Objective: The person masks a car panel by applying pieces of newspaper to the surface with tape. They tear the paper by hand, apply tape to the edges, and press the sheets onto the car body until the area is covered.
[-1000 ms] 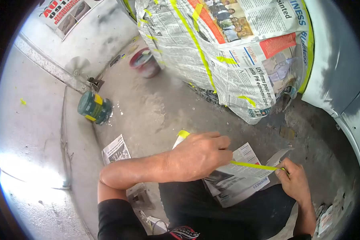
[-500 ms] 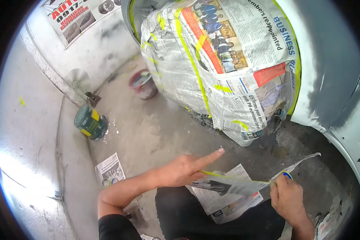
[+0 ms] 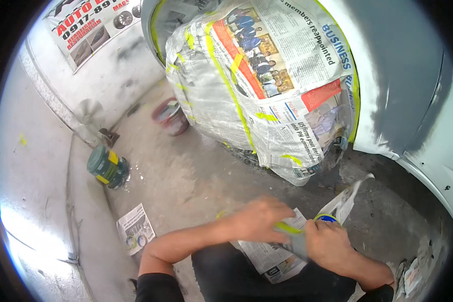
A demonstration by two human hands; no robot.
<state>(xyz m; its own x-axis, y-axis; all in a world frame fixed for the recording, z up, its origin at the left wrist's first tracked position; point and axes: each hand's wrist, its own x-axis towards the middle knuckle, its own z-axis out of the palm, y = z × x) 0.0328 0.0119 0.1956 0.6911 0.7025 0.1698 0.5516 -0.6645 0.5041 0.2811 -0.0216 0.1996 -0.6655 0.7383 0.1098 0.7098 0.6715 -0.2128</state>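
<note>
My right hand [image 3: 329,240] is closed on a blue-cored roll of yellow-green tape [image 3: 327,218] and the edge of a newspaper strip [image 3: 348,197] that sticks up behind it. Close beside it on the left, my left hand [image 3: 266,221] is blurred by motion, and a yellow-green tape length [image 3: 288,228] runs between the two hands. What its fingers grip cannot be made out. Under the hands, a newspaper sheet [image 3: 261,255] lies by my dark-clothed legs. In front stands a wheel wrapped in newspaper [image 3: 256,95], held with yellow-green tape strips.
White and grey car body panels [image 3: 387,75] rise at the right. On the floor at the left are a green container [image 3: 107,166], a reddish bucket [image 3: 171,118] and a newspaper piece [image 3: 136,229]. A fan [image 3: 89,110] and a printed banner [image 3: 85,32] are by the wall.
My hands have come closer together, the right one moving left. My left hand's extended finger no longer shows, and the newspaper strip has swung more upright. The view has shifted slightly.
</note>
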